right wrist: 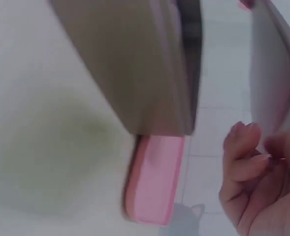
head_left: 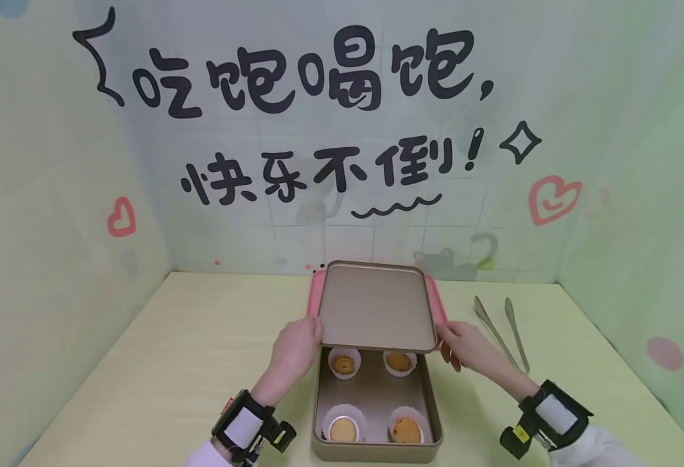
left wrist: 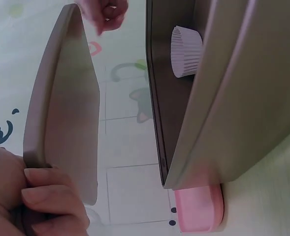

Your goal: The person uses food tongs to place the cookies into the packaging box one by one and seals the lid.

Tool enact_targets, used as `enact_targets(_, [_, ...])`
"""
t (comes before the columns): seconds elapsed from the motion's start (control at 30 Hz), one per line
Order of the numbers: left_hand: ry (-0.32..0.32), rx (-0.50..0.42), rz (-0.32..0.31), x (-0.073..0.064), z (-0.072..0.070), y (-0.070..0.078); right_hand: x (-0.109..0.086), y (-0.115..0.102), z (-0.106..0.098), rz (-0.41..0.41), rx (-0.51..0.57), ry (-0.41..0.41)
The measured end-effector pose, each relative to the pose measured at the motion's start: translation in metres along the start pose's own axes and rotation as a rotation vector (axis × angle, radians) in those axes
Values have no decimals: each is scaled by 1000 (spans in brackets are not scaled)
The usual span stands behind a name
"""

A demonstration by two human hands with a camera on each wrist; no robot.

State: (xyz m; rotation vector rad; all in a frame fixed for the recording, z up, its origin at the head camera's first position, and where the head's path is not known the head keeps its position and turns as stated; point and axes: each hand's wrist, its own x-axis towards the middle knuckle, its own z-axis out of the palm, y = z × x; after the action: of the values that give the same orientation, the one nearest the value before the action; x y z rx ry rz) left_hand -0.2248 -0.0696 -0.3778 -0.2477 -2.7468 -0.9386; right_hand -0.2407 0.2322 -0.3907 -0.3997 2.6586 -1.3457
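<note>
Both hands hold a shallow brown metal lid (head_left: 377, 305) by its near corners, raised over the far part of a deep rectangular baking pan (head_left: 377, 451). My left hand (head_left: 297, 347) grips the left corner. In the left wrist view, its fingers (left wrist: 51, 199) curl round the lid's edge, and a gap separates lid and pan. The right corner is pinched by my right hand (head_left: 470, 347), its fingers bent. Inside the pan sit cookies in white paper cups, among them a near right cookie (head_left: 406, 429) and a far left cookie (head_left: 343, 365). The lid covers the pan's far end.
Behind the pan, a pink tray (head_left: 437, 299) lies on the table, mostly hidden by the lid in the head view. Metal tongs (head_left: 496, 334) lie spread at the right, beyond my right forearm. A printed backdrop (head_left: 342, 240) rises at the table's (head_left: 225, 337) back edge and sides.
</note>
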Motion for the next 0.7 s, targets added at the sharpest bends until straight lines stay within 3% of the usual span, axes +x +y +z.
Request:
enact_targets(0.1, [1, 3, 0, -2, -1, -1, 14, -5, -12, 48, 184, 47])
enact_targets(0.2, [-14, -13, -6, -4, 0, -1, 26, -6, -17, 106, 334, 30])
enact_targets(0.3, [-27, -44, -2, -6, 0, -1, 33, -7, -19, 124, 413, -7])
enact_targets(0.53, [-48, -174, -35, -3, -8, -4, 33, -12, -19, 80, 462, -35])
enact_targets(0.7, [-81, -216, -71, 13, -16, -10, 31, -15, -19, 74, 445, -29])
